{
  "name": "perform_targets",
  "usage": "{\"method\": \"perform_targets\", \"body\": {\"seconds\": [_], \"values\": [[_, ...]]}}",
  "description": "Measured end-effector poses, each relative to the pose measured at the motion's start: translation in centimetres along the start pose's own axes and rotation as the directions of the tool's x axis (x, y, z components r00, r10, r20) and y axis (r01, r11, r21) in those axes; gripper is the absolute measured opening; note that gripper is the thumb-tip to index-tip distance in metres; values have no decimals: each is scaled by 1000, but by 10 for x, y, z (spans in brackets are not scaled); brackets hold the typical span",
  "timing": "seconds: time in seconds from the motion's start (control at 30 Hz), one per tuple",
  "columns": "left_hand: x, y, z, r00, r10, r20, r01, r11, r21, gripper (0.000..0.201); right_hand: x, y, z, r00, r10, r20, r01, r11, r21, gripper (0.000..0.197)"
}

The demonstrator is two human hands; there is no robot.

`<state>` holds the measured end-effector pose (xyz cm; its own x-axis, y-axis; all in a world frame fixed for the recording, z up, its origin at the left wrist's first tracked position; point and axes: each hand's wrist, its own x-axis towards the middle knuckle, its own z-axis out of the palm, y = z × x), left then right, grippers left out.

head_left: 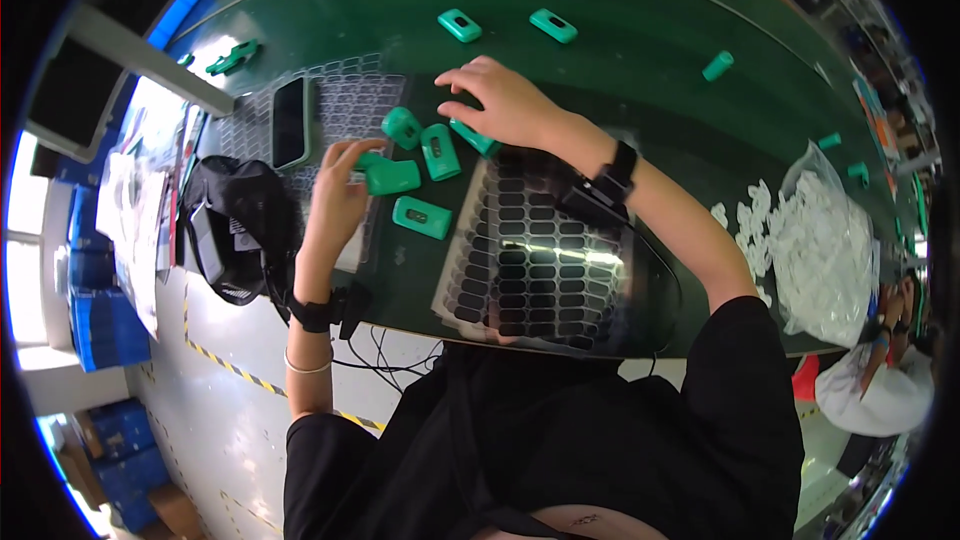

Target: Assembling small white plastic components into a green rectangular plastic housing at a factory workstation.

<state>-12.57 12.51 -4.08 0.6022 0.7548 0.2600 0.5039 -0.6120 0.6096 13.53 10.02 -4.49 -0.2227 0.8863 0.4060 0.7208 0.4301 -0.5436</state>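
Note:
My left hand [343, 183] is closed around the end of a green plastic casing [393, 176], low over the table. To its right, my right hand [505, 103] hovers with thumb and fingers apart and nothing between them. Partly under that hand lies another green casing [472, 138]. Between my hands are an upright-looking green casing [402, 127] and one with a dark oval window [439, 152]. Nearer to me, a further windowed casing [422, 218] lies flat.
Sheets of dark rounded labels [530, 270] lie at the table's near edge. A phone [292, 122] rests on a patterned clear sheet at left, beside a black mesh bag [235, 225]. A clear bag of white parts [822, 245] sits right. More green casings [553, 25] lie farther back.

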Motion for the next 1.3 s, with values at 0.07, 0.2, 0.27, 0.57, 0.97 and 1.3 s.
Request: {"method": "perform_targets", "body": {"seconds": [0.07, 0.2, 0.27, 0.57, 0.97, 1.3], "values": [[-5, -2, 3, 995, -89, -54, 85, 994, -67, 48, -29, -17, -27, 992, 56, -117, -57, 998, -7, 24], [3, -24, 15, 979, -82, -184, 68, 994, -80, 33, -103, -47, -65, 918, 378, -117, -358, 919, 163, 16], [16, -17, 7, 990, -42, -138, 53, 996, 73, 29, -130, -55, -66, 902, 431, -5, -431, 902, -9, 13], [39, 6, -19, 928, -40, -370, 52, 998, 23, 25, -125, -48, -17, 896, 445, 10, -437, 883, -172, 19], [23, 104, 36, 989, 81, 122, 64, 512, -856, 48, -140, -74, -29, 812, 561, -163, -509, 816, 273, 15], [-11, 168, 83, 977, 70, 200, 136, 515, -846, 36, -172, -142, -67, 619, 445, -648, -333, 895, 297, 16]]}}
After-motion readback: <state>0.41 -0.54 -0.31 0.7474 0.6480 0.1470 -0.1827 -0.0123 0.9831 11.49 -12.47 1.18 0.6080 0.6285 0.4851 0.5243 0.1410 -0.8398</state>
